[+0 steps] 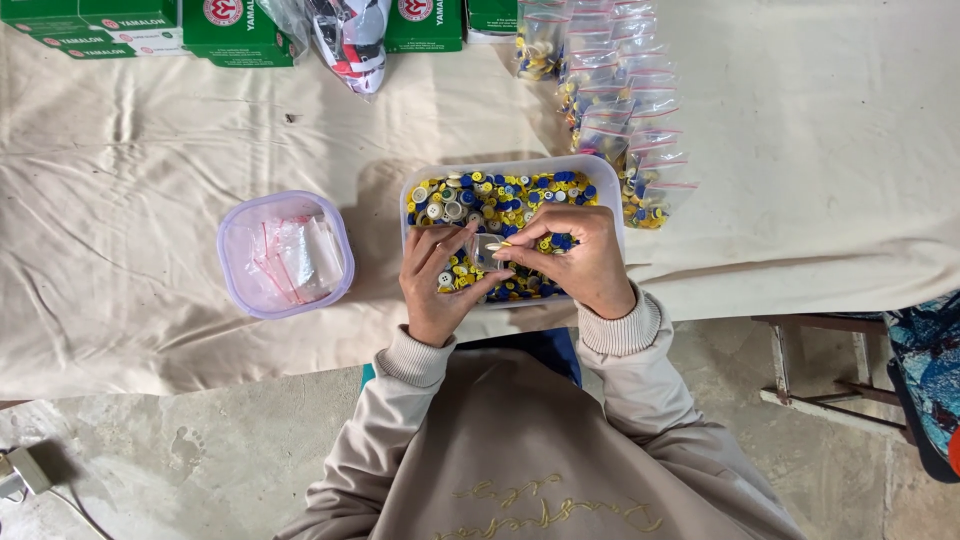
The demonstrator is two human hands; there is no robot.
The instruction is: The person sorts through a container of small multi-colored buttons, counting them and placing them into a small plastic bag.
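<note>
Only one view here, the head cam looking straight down. The person sits at a tabletop (150,300) draped in a wrinkled cream cloth, beige sweatshirt sleeves coming up from the bottom edge.

Both hands are over a white rectangular tub (598,172) packed with blue, yellow and white buttons (500,192). The left hand (437,285) has a small clear plastic bag (484,252) pinched between thumb and fingers, so that grip is closed on the bag. The right hand (585,255) sits just beside it, fingertips pressed together at the mouth of the same bag; it looks like they're pinching the bag's edge or a button, but I honestly can't tell which. The bag is held just above the buttons, near the front half of the tub.

Off to the left, well apart from the tub, there's a squarish clear container with a purple rim (285,253) holding a stack of flat empty bags. Behind the tub on the right lies a row of filled button bags (625,110) running toward the far edge. Green boxes (235,25) line the back, with a crumpled red, white and black packet (350,35) between them.
</note>
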